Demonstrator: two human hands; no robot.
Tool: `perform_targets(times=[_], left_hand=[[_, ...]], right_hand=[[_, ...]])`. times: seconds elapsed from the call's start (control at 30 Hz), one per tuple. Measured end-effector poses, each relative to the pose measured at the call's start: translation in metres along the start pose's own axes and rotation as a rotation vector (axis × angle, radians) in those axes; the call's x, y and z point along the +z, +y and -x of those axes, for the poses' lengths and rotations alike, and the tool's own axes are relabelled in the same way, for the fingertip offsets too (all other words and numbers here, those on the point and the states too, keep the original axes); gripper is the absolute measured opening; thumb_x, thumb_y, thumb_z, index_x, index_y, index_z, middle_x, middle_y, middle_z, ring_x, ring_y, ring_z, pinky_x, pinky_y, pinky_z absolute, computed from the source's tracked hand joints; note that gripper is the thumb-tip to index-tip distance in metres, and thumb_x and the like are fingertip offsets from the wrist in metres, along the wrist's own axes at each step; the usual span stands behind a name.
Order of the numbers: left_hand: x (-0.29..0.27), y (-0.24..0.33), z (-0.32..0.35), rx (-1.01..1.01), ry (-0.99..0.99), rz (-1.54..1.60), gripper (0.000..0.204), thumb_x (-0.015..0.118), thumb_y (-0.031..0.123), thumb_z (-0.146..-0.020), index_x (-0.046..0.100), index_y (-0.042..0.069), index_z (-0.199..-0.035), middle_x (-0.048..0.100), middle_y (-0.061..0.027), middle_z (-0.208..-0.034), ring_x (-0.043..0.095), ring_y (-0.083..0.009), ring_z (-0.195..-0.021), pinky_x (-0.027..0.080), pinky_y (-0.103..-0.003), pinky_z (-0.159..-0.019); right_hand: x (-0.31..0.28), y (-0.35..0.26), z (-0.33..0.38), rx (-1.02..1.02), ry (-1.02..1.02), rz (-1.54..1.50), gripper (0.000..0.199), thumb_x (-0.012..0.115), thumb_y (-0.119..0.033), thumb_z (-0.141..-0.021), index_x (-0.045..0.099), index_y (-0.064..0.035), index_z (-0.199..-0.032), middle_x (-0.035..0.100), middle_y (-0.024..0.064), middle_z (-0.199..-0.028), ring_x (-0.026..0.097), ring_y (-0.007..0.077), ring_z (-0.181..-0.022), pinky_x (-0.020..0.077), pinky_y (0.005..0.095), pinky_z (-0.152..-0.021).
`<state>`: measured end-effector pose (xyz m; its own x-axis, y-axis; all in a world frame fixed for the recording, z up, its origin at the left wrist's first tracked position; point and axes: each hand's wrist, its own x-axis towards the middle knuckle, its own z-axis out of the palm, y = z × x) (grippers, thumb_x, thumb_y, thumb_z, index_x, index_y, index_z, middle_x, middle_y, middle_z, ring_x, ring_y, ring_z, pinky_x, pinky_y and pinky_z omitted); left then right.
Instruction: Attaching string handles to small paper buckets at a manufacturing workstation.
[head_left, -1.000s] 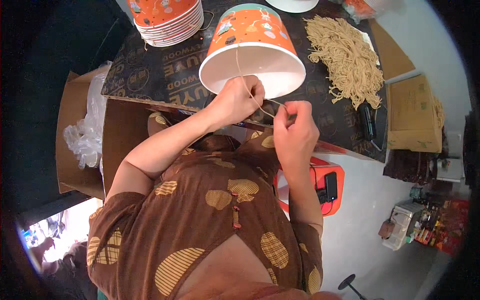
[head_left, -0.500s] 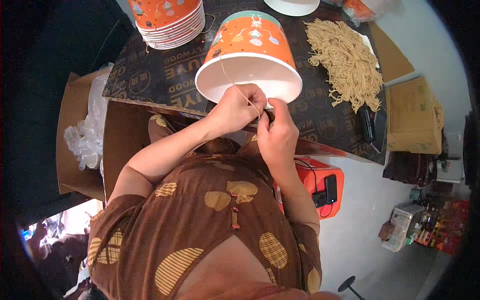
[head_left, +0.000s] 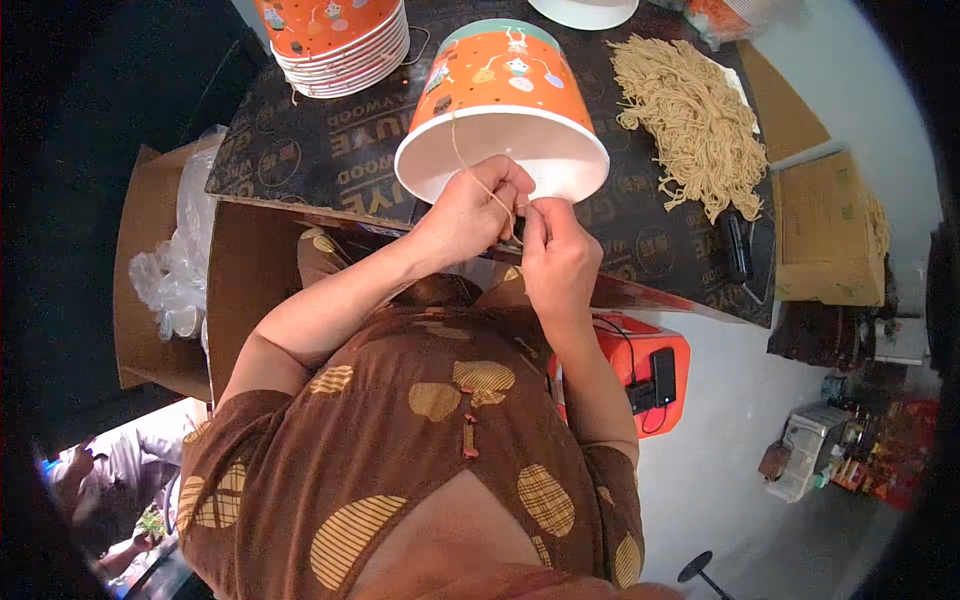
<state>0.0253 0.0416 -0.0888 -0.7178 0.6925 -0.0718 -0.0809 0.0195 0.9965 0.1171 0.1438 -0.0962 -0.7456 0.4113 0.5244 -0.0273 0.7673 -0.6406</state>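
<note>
An orange and white paper bucket (head_left: 505, 105) lies on its side on the dark board table (head_left: 300, 150), its open white mouth toward me. A thin tan string (head_left: 470, 170) runs from the bucket's wall down to my hands. My left hand (head_left: 470, 210) and my right hand (head_left: 555, 245) meet just below the bucket's rim, fingertips pinched together on the string. Both hands touch each other.
A stack of orange paper buckets (head_left: 335, 35) stands at the back left. A heap of tan strings (head_left: 690, 120) lies at the right, a black tool (head_left: 735, 245) beside it. Cardboard boxes sit at left (head_left: 150, 290) and right (head_left: 825, 240). An orange stool (head_left: 645, 375) stands below.
My right hand, held apart with the string stretched out a second ago, has come in against my left hand. The bucket has tipped slightly.
</note>
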Motion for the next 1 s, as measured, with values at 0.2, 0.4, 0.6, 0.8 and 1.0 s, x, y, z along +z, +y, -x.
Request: perform_targets(times=[0.2, 0.4, 0.6, 0.8, 1.0], left_hand=[[-0.007, 0.001, 0.001, -0.035, -0.042, -0.11, 0.011, 0.047, 0.003, -0.096, 0.055, 0.001, -0.102, 0.056, 0.0008, -0.079, 0.05, -0.0051, -0.06, 0.042, -0.02, -0.051], [-0.012, -0.001, -0.002, 0.261, 0.023, -0.516, 0.011, 0.06, -0.003, -0.082, 0.056, -0.001, -0.091, 0.054, -0.0025, -0.079, 0.053, -0.0099, -0.069, 0.046, -0.026, -0.061], [-0.012, 0.0, -0.002, 0.242, 0.01, -0.553, 0.008, 0.062, -0.004, -0.076, 0.054, 0.0, -0.077, 0.053, -0.0068, -0.076, 0.053, -0.014, -0.07, 0.044, -0.03, -0.062], [-0.013, -0.003, -0.001, 0.298, 0.018, -0.549, 0.008, 0.062, -0.004, -0.075, 0.055, 0.0, -0.076, 0.054, -0.0084, -0.076, 0.055, -0.0173, -0.07, 0.045, -0.031, -0.063], [-0.014, -0.002, -0.001, 0.285, 0.009, -0.523, 0.008, 0.063, -0.004, -0.074, 0.056, -0.001, -0.077, 0.055, -0.0082, -0.077, 0.055, -0.0175, -0.071, 0.045, -0.031, -0.063]], right_hand=[[0.0, 0.001, -0.001, 0.02, -0.018, 0.007, 0.003, 0.061, -0.007, -0.086, 0.059, -0.0049, -0.086, 0.062, 0.0166, -0.072, 0.062, 0.0364, -0.063, 0.0478, 0.0427, -0.054], [0.002, 0.0, -0.002, 0.039, -0.015, 0.009, 0.004, 0.061, -0.008, -0.086, 0.059, -0.0054, -0.083, 0.062, 0.0169, -0.07, 0.062, 0.0371, -0.063, 0.0474, 0.0435, -0.055], [0.003, 0.0, -0.002, 0.031, -0.03, 0.074, 0.004, 0.061, -0.01, -0.086, 0.058, -0.006, -0.086, 0.062, 0.0167, -0.067, 0.062, 0.0374, -0.062, 0.0476, 0.0451, -0.054], [0.005, -0.005, -0.001, 0.044, -0.048, 0.187, 0.008, 0.061, -0.012, -0.087, 0.057, -0.0059, -0.089, 0.061, 0.0151, -0.065, 0.063, 0.036, -0.061, 0.0481, 0.0446, -0.052], [0.008, -0.002, 0.0, -0.056, 0.006, 0.201, 0.005, 0.063, -0.008, -0.085, 0.062, -0.0054, -0.089, 0.063, 0.015, -0.068, 0.063, 0.035, -0.059, 0.0485, 0.0426, -0.053]])
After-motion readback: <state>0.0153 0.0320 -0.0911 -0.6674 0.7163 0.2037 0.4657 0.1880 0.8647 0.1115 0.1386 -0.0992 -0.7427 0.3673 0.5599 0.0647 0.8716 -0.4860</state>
